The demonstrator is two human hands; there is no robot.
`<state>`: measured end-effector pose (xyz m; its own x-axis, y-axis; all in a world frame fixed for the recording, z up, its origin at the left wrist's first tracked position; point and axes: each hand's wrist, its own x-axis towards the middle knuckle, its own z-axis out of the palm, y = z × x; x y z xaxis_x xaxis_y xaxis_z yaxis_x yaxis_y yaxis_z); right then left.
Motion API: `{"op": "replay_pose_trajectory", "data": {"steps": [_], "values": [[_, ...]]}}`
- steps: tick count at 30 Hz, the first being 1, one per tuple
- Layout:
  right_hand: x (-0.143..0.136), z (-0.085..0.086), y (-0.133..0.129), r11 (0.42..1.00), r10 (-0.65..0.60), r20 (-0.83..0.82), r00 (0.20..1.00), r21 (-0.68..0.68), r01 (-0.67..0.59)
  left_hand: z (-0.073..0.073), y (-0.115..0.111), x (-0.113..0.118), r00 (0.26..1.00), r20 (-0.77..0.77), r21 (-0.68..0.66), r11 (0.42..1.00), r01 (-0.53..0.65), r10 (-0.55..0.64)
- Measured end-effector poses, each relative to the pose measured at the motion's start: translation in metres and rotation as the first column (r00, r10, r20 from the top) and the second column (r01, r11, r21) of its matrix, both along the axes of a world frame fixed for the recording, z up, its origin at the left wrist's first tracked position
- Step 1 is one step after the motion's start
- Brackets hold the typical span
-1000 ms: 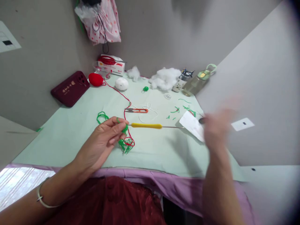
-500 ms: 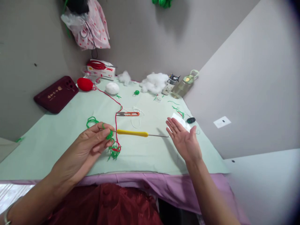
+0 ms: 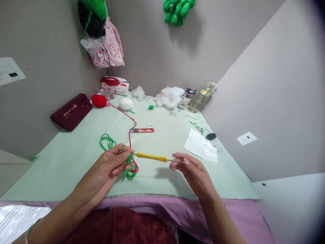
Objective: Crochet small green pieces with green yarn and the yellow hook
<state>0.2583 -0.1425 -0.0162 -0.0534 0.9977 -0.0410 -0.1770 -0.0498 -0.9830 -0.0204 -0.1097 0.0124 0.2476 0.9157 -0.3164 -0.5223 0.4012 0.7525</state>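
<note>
My left hand (image 3: 111, 164) pinches a small green crochet piece (image 3: 130, 157) between thumb and fingers, with green yarn looped over a finger. A crochet hook (image 3: 152, 157) with a yellow handle sticks out to the right from that piece. At its bare right end, my right hand (image 3: 191, 171) is half curled, its thumb and fingers apart around the metal shaft. Whether the fingertips touch the shaft I cannot tell. Loose green yarn (image 3: 107, 141) lies behind my left hand, and a red strand (image 3: 130, 137) runs down past it into a green and red tangle (image 3: 130, 173).
Orange thread snips (image 3: 143, 130) lie mid-table. Behind are a red yarn ball (image 3: 99, 101), a white ball (image 3: 126, 104), fluffy stuffing (image 3: 169, 97), a pen cup (image 3: 186, 100) and a bottle (image 3: 202, 98). A phone (image 3: 71, 112) leans at left; white paper (image 3: 200, 145) lies right.
My right hand has moved left to the hook's bare end, and its flat, spread fingers have curled. The left hand keeps its pinch on the green piece. The camera view has shifted.
</note>
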Motion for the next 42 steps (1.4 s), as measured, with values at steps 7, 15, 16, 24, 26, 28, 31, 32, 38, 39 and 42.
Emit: {"op": "replay_pose_trajectory", "data": {"steps": [7,15,16,24,26,28,31,32,38,39,42], "values": [[-0.054,0.008,-0.021,0.981,0.166,0.079,0.983,0.089,-0.173,-0.001,-0.008,0.009,0.993,-0.034,0.022,0.993,0.114,-0.114],[-0.088,0.01,-0.011,0.914,-0.011,0.166,0.986,0.401,-0.058,-0.002,-0.013,0.019,0.981,-0.128,0.131,0.978,0.165,-0.148],[-0.09,0.01,-0.01,0.91,-0.043,0.145,0.988,0.415,-0.021,-0.001,-0.013,0.019,0.982,-0.14,0.147,0.978,0.146,-0.125],[-0.099,0.007,-0.011,0.881,-0.215,0.081,0.973,0.447,0.157,-0.006,-0.014,0.02,0.972,-0.209,0.258,0.953,0.157,-0.103],[-0.099,0.007,-0.01,0.883,-0.228,0.062,0.972,0.434,0.179,-0.007,-0.013,0.02,0.973,-0.206,0.258,0.954,0.156,-0.104],[-0.099,0.006,-0.008,0.877,-0.235,0.075,0.969,0.446,0.178,-0.007,-0.014,0.02,0.975,-0.193,0.256,0.954,0.159,-0.111],[-0.098,0.006,-0.008,0.86,-0.254,0.134,0.958,0.484,0.16,-0.007,-0.015,0.021,0.976,-0.176,0.249,0.954,0.167,-0.125],[-0.098,0.007,-0.008,0.854,-0.263,0.152,0.953,0.497,0.156,-0.006,-0.015,0.021,0.976,-0.177,0.247,0.955,0.165,-0.123],[-0.099,0.006,-0.007,0.855,-0.246,0.13,0.96,0.496,0.152,-0.007,-0.016,0.019,0.979,-0.173,0.241,0.96,0.145,-0.105],[-0.099,0.004,-0.007,0.861,-0.242,0.104,0.965,0.482,0.164,-0.008,-0.016,0.019,0.98,-0.169,0.24,0.959,0.148,-0.108],[-0.1,0.001,-0.004,0.883,-0.222,-0.012,0.975,0.422,0.206,-0.009,-0.016,0.018,0.978,-0.162,0.233,0.958,0.164,-0.128]]}}
